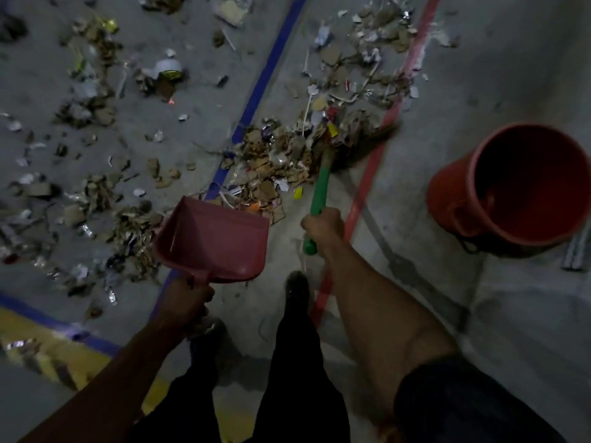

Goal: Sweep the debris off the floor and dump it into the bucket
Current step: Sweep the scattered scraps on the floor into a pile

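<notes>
Dark trousers [297, 378] below; blue line [262, 81], red line [367, 183] cross debris [271, 164]; bucket [524, 187] right.

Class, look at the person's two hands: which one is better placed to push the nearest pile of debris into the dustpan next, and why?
The right hand: it grips the green broom, whose bristles rest at the debris pile. The left hand holds the pink dustpan.
</notes>
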Demonstrator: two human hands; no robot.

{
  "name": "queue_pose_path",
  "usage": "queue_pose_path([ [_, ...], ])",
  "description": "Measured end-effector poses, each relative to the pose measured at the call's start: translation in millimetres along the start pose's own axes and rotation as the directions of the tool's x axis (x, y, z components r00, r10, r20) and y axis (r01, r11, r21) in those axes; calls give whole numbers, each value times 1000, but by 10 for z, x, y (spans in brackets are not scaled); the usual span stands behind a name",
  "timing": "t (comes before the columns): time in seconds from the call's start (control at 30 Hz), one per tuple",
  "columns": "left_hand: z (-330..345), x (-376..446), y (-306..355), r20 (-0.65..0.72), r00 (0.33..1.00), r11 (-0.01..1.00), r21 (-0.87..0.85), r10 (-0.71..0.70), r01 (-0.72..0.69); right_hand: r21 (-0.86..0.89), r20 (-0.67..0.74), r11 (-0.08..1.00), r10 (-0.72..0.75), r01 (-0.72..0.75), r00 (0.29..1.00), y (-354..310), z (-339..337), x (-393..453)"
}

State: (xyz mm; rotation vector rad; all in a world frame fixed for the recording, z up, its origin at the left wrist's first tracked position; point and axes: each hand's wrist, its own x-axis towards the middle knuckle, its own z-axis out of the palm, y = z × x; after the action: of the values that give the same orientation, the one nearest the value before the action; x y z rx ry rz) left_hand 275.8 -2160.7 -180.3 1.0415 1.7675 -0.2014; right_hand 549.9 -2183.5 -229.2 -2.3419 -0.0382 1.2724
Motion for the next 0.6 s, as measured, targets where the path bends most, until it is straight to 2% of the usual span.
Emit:
queue_pose_path([
  [0.17,192,-132,103,-41,999,998,-56,-28,26,-104,3,989,-102,102,995,-376,-266,276],
  [0.33,254,-221,184,-56,997,993,-108,-53,47,-171,-2,968,-184,181,983,-459,-445,296],
  [0.6,220,-353,140,-104,994,981,-194,-26,6,-145,-77,952,-283,270,956,-327,-634,-63],
])
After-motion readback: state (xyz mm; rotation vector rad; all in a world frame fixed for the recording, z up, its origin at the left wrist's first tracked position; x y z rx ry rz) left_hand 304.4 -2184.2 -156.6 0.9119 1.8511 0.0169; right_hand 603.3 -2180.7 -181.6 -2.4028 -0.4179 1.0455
